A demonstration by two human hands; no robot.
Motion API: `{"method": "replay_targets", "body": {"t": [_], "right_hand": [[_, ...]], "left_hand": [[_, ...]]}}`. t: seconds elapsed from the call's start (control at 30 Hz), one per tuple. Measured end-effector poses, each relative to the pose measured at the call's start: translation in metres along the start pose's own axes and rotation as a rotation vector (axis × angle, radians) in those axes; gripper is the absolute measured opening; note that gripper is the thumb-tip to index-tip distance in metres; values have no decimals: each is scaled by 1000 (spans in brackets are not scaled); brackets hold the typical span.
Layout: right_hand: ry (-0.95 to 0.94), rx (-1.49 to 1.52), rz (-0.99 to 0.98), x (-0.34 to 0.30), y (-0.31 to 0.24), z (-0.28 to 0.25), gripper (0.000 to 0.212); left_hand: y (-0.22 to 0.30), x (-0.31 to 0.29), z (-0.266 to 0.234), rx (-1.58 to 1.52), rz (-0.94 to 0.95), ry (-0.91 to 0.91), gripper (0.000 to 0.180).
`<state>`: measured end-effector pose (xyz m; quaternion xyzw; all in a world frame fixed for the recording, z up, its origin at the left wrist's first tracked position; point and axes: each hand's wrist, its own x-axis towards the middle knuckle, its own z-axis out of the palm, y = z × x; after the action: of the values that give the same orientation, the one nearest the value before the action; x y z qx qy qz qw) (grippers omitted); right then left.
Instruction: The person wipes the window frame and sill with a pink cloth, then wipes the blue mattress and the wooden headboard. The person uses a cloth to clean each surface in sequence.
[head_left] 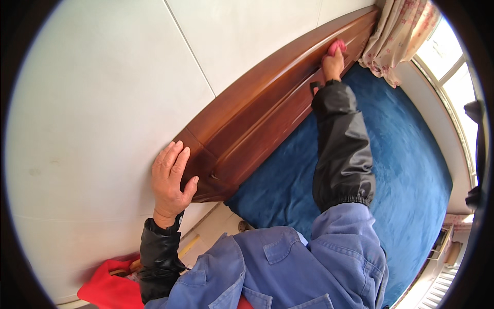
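Observation:
A dark reddish-brown wooden headboard runs along the white wall from lower left to upper right. Far out toward its right end, my right hand grips a pink cloth pressed against the wood panel. My left hand lies with fingers apart over the headboard's near left end, its fingertips on the top edge beside the wall. Black sleeve covers reach over both of my forearms.
A blue bed cover spreads below the headboard. Flowered curtains hang at the far right by a bright window. A red cloth or bag sits at lower left, and a white slatted radiator at lower right.

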<state>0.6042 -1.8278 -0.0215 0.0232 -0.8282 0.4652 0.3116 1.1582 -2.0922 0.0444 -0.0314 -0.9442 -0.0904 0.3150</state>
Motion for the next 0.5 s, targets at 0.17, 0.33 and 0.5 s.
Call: {"method": "replay_targets", "body": {"t": [0.17,0.33,0.5], "right_hand": [[186,257,-399,-184,-16,1,59],[-229,386,-603,-389,-88,-60,42],[-405,1190,255,-353,-98,-54,48]], "left_hand": [[0,6,9,10,26,0,65],[2,8,12,36,42,17,64],[-4,7,9,-10,35,31,62]]}}
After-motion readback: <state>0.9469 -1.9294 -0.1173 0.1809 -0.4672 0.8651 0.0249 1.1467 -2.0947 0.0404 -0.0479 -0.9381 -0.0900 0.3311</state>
